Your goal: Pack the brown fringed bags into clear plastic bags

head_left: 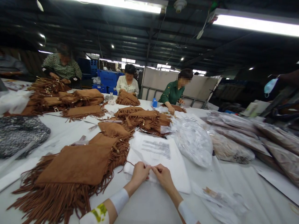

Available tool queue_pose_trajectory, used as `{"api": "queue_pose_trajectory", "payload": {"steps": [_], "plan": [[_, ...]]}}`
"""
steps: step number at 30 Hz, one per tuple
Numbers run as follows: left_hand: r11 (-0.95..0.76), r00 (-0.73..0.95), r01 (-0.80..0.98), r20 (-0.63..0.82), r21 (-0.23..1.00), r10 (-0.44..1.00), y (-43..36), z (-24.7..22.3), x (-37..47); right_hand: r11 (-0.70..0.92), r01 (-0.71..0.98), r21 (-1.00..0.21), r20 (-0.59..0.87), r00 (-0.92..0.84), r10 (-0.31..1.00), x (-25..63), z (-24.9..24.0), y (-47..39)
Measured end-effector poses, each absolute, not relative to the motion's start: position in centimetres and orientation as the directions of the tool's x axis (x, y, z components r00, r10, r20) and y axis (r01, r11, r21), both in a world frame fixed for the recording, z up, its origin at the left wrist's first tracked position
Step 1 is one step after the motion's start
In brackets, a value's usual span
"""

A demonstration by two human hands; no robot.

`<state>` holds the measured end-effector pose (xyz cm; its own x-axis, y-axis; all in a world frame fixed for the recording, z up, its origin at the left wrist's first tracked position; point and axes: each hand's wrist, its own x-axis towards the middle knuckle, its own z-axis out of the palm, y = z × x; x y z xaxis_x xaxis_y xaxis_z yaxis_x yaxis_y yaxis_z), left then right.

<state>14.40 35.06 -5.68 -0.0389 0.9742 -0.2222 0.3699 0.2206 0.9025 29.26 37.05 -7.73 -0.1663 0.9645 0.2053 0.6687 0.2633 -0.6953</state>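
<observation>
My left hand and my right hand meet almost fingertip to fingertip, both closed in a pinch. They are at the near edge of a plastic bag printed with dark lines of text, which lies on a white stack. The pinched edge is thin and partly hidden by my fingers. Left of my hands lies a brown suede fringed bag, flat on the table, its long fringes spread toward me. A thin brown strand sticks out beside my left hand.
More brown fringed bags are piled ahead and to the left. Clear plastic bags lie crumpled to the right, before packed bags. A dark speckled cloth is at far left. Several co-workers work across the table.
</observation>
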Motion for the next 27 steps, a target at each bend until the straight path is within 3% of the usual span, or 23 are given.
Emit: {"api": "queue_pose_trajectory", "payload": {"steps": [7, 10, 12, 14, 16, 17, 19, 21, 24, 27], "plan": [[0.297, -0.049, 0.398, -0.303, 0.868, 0.952, 33.2, -7.0, 12.7, 0.169, 0.713, -0.680, 0.341, 0.103, 0.935, 29.9, -6.8, 38.5], [0.307, -0.099, 0.462, -0.296, 0.832, 0.950, 31.8, -6.1, 10.4, 0.199, 0.723, -0.662, 0.410, 0.126, 0.903, 30.0, -5.9, 38.9], [0.252, -0.212, 0.528, -0.162, 0.811, 0.964, 30.8, -4.3, 9.0, 0.254, 0.730, -0.635, 0.447, 0.079, 0.891, 29.5, -5.5, 38.6], [0.118, -0.318, 0.674, 0.143, 0.729, 0.937, 30.0, -1.8, 8.2, 0.315, 0.736, -0.600, 0.480, 0.016, 0.877, 28.6, -5.1, 38.1], [-0.027, -0.237, 0.859, 0.443, 0.512, 0.864, 29.7, 0.6, 8.3, 0.372, 0.738, -0.563, 0.515, -0.039, 0.856, 27.8, -4.7, 37.5], [-0.083, -0.137, 0.922, 0.519, 0.378, 0.844, 29.8, 1.4, 8.5, 0.399, 0.737, -0.546, 0.534, -0.061, 0.843, 27.5, -4.3, 37.2], [-0.148, 0.042, 0.974, 0.506, 0.172, 0.862, 30.6, 2.4, 9.0, 0.448, 0.730, -0.516, 0.576, -0.091, 0.812, 27.3, -3.7, 36.7], [-0.138, 0.091, 0.987, 0.417, 0.084, 0.904, 32.0, 2.5, 9.3, 0.505, 0.727, -0.465, 0.641, -0.117, 0.759, 27.4, -3.1, 36.5], [-0.054, 0.010, 0.990, 0.318, 0.130, 0.948, 34.0, 2.1, 9.0, 0.640, 0.724, -0.257, 0.781, -0.235, 0.579, 28.1, -3.2, 36.8], [-0.022, -0.064, 0.955, 0.277, 0.297, 0.959, 34.9, 1.9, 8.2, 0.713, 0.701, 0.029, 0.861, -0.379, 0.337, 29.7, -4.0, 37.4]]}}
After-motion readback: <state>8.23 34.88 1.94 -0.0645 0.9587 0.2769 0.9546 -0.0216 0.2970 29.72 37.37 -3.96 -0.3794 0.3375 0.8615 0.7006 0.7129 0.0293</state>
